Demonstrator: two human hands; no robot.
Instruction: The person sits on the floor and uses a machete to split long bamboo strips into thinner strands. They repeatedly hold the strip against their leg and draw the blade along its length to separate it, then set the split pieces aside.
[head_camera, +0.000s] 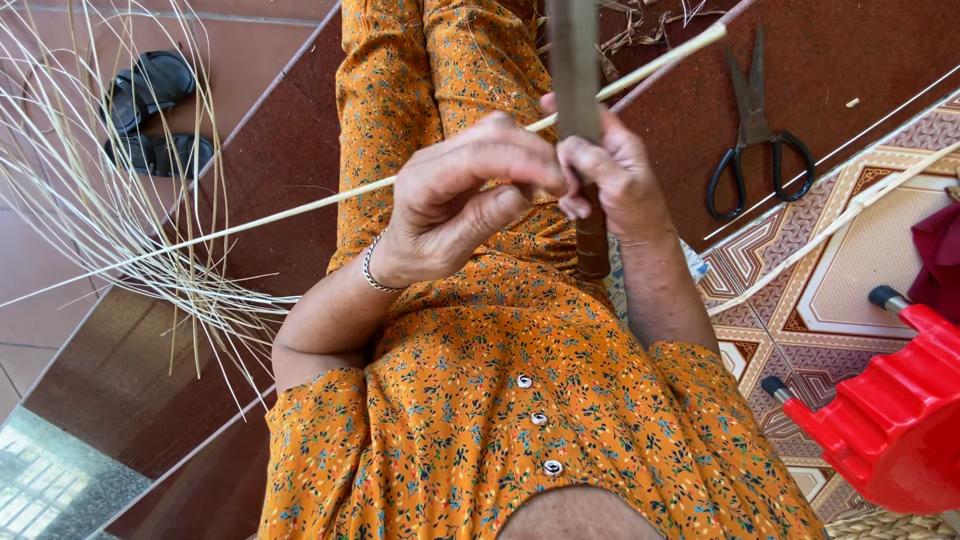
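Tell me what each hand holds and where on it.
Left hand pinches the thin pale cane strip partway along its length. Right hand grips the dark upright tool around its lower shaft.

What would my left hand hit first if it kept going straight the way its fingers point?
Probably the right hand: the left hand points right, fingertips already meeting it at the dark knife handle; depth is unclear.

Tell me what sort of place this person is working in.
Probably a home porch or step used for hand weaving. A heap of pale cane strips lies on the tiled floor, black sandals sit beside it, and scissors lie on the red step by a red plastic stool.
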